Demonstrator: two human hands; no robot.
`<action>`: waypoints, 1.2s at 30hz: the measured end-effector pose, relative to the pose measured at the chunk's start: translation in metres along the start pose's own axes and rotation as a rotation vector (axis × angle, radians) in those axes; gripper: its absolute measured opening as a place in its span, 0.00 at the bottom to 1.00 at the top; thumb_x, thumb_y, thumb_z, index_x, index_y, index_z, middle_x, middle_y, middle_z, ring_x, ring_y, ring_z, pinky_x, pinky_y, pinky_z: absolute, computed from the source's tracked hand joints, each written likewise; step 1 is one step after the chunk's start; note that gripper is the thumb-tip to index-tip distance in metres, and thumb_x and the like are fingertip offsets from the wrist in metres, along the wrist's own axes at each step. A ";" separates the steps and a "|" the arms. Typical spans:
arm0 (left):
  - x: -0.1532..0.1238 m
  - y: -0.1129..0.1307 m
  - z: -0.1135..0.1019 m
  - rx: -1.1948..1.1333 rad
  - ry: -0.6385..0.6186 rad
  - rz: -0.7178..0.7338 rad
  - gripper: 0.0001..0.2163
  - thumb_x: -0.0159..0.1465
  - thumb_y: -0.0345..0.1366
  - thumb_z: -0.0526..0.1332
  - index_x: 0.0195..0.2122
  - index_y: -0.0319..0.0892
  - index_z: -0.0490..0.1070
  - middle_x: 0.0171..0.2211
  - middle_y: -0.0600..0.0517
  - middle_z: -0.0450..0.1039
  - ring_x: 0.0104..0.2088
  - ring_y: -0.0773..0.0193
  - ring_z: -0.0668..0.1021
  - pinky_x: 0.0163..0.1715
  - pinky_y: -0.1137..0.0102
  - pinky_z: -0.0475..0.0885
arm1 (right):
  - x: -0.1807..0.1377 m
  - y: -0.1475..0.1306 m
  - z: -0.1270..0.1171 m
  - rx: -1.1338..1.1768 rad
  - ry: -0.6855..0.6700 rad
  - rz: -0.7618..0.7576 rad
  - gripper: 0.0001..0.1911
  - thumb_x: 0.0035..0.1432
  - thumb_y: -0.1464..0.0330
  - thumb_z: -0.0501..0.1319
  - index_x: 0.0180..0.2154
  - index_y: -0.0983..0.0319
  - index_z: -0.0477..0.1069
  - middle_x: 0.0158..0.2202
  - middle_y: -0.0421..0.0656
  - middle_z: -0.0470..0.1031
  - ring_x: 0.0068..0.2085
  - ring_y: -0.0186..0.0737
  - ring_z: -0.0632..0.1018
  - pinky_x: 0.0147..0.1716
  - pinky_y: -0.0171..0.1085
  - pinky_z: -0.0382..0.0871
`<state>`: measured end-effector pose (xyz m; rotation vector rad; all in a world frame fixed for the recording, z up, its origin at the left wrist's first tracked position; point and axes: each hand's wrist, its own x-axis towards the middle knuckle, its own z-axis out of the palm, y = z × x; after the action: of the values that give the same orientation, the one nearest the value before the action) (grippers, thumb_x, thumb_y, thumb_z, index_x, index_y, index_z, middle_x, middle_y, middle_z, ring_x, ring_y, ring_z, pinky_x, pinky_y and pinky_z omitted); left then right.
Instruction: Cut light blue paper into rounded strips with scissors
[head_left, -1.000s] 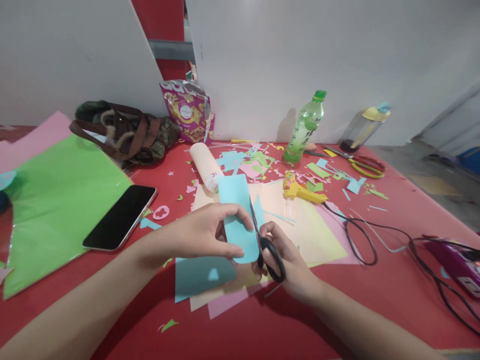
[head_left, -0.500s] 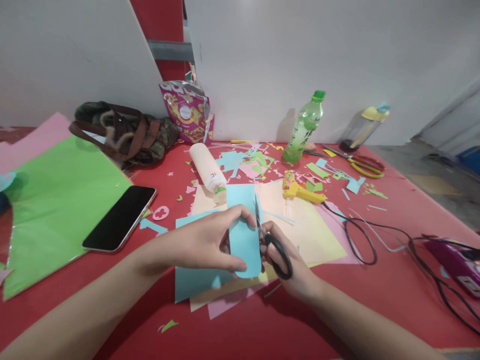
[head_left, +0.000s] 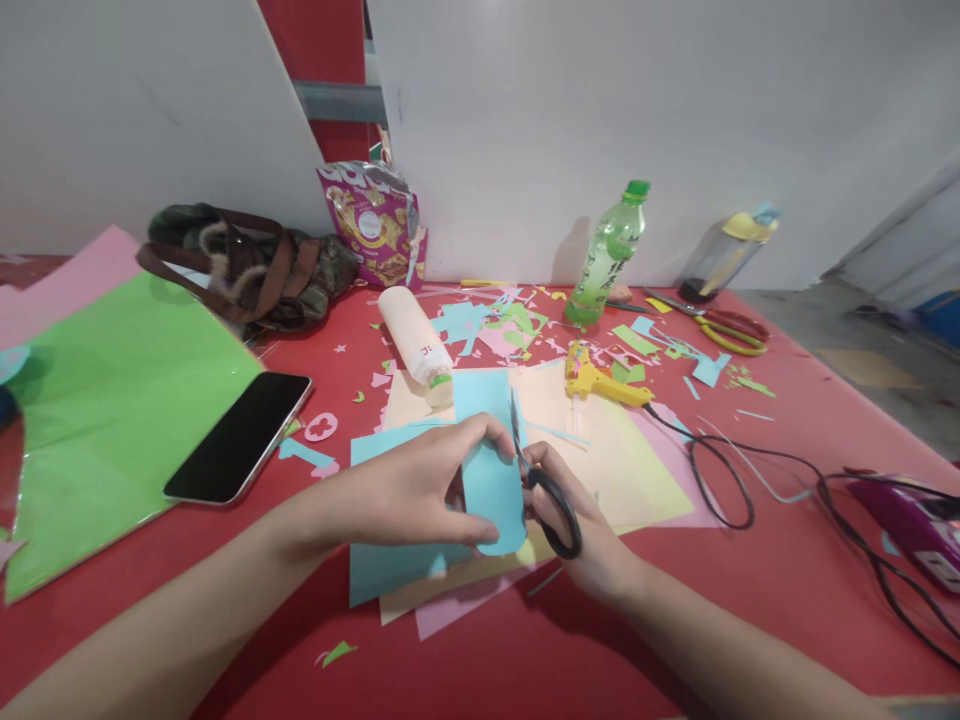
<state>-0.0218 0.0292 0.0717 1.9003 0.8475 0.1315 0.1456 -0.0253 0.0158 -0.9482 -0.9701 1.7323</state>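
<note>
From my remote post I have the left hand (head_left: 420, 490) at the center of the frame, thumb and fingers pinching a blue paper strip (head_left: 491, 495), held tilted above a stack of colored sheets (head_left: 630, 460). Just right of it, the right hand (head_left: 581, 515) has its fingers closed around the black handles of a pair of scissors (head_left: 534, 478), blades pointing up along the strip's right edge; whether they bite into it, I cannot tell. On the red table (head_left: 300, 620), a phone (head_left: 238, 437) lies center left, a yellow glue gun (head_left: 600, 384) right of center, and a green bottle (head_left: 606, 258) stands upper right.
</note>
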 end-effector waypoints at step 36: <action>0.014 -0.010 0.003 -0.004 0.434 -0.088 0.18 0.53 0.37 0.58 0.42 0.45 0.52 0.26 0.57 0.64 0.23 0.67 0.71 0.23 0.72 0.65 | 0.008 0.009 -0.003 0.021 0.221 -0.198 0.18 0.45 0.65 0.62 0.31 0.56 0.50 0.31 0.35 0.58 0.31 0.31 0.67 0.31 0.34 0.64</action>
<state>-0.0155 0.0375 0.0578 1.8543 1.2161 0.5049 0.1425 -0.0199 0.0049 -0.9725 -0.8685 1.4374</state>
